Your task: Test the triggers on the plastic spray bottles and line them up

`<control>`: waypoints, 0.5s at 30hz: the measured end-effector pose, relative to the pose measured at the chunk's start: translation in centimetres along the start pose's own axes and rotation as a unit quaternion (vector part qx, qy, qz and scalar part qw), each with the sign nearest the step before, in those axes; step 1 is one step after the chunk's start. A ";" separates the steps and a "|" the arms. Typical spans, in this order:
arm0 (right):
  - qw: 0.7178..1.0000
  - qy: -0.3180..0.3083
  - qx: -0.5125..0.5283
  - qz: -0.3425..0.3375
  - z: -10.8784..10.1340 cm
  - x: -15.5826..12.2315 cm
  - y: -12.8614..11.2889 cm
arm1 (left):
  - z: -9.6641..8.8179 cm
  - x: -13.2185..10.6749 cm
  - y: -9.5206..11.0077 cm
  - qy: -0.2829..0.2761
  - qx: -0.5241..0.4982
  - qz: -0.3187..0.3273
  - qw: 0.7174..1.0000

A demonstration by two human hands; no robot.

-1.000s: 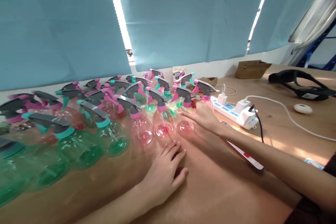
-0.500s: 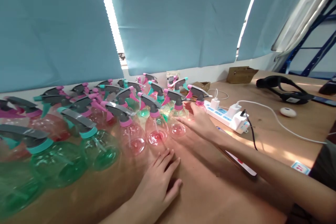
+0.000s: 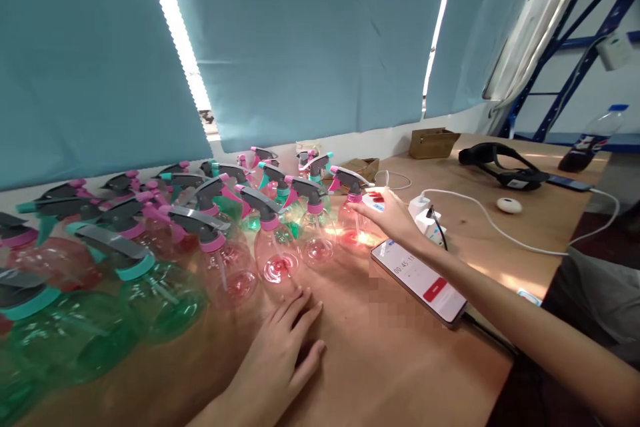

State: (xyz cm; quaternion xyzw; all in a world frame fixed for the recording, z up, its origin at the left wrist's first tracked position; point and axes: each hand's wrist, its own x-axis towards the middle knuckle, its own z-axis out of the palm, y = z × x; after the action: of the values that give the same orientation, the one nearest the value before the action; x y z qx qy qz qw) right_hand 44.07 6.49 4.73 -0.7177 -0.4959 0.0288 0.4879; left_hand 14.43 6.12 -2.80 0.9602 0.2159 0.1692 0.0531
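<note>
My right hand [image 3: 393,217] is beside the last pink spray bottle [image 3: 354,227] of the front row. Its fingers are apart and appear to touch the bottle's shoulder, below the pink collar; the far fingers are partly hidden. Palm down on the table lies my left hand [image 3: 280,343], open and holding nothing. Its fingertips are close to the base of another pink spray bottle [image 3: 277,257]. Between the two stands a pale pink spray bottle [image 3: 319,240]. More bottles reach leftward, among them a green spray bottle [image 3: 163,297] with a turquoise collar.
A phone [image 3: 420,283] with a running timer lies under my right forearm. White chargers [image 3: 429,223] and cables are behind it. Farther right are a black headset [image 3: 503,167], a white oval object [image 3: 509,205], a brown box [image 3: 434,143] and a cola bottle [image 3: 595,140].
My right hand has moved right, from the pale pink bottle to the last pink one. My left hand stays flat on the table. The view has swung right, showing more of the phone.
</note>
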 end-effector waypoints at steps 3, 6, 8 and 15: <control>0.999 -0.021 0.026 0.000 1.2 1.0 0.0 | -0.3 0.0 0.2 -0.007 -0.002 -0.004 1.000; 0.998 -0.027 0.049 -0.009 1.9 1.5 -0.2 | -0.3 0.1 0.3 -0.008 -0.005 -0.008 1.000; 0.998 -0.017 0.065 -0.011 1.9 1.6 -0.3 | -0.3 0.1 0.4 -0.006 -0.009 -0.013 1.000; 0.992 0.066 0.101 0.023 -1.0 -1.1 -0.5 | -0.4 -0.5 0.9 -0.001 -0.024 -0.024 0.999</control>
State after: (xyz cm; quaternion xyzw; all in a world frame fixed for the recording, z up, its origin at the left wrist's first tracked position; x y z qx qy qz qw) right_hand 43.71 5.02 5.20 -0.6761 -0.4408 0.0429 0.5888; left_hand 14.24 5.13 -2.39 0.9535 0.2342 0.1717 0.0806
